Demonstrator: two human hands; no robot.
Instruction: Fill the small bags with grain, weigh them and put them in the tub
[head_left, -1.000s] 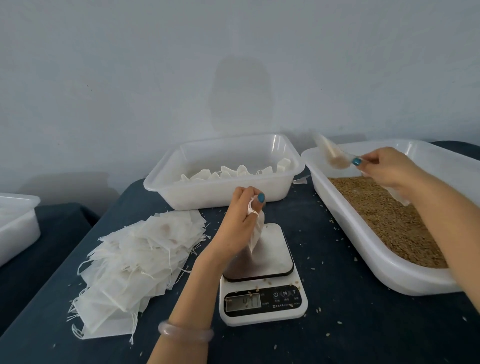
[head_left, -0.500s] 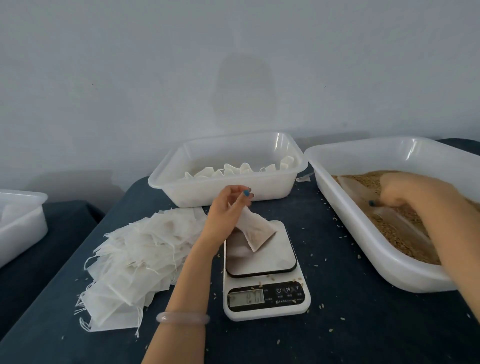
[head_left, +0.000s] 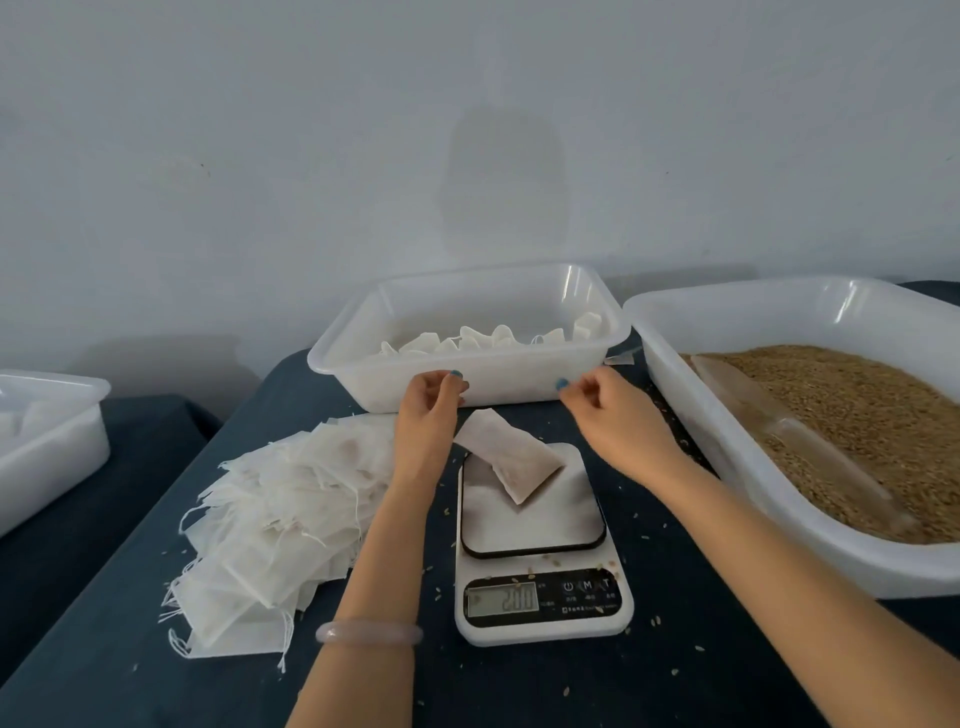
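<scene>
A small filled bag (head_left: 511, 460) lies slanted on the platform of the white scale (head_left: 540, 618), whose display reads 20.0. My left hand (head_left: 426, 415) hovers by the bag's upper end with curled fingers. My right hand (head_left: 608, 410) is above and to the right of the bag, thumb and forefinger brought together. No string shows between either hand's fingers. Behind the hands, the white tub (head_left: 353, 364) holds several filled bags. The grain tub (head_left: 675, 415) on the right holds brown grain, and a clear scoop (head_left: 795, 441) lies in it.
A heap of empty drawstring bags (head_left: 280, 509) lies left of the scale on the dark blue cloth (head_left: 675, 675). Loose grains are scattered around the scale. Another white tub (head_left: 47, 441) stands at the far left on a separate surface.
My right hand has left the scoop in the grain and moved left to beside the bag. My left hand has let the bag lie on the scale and lifted slightly.
</scene>
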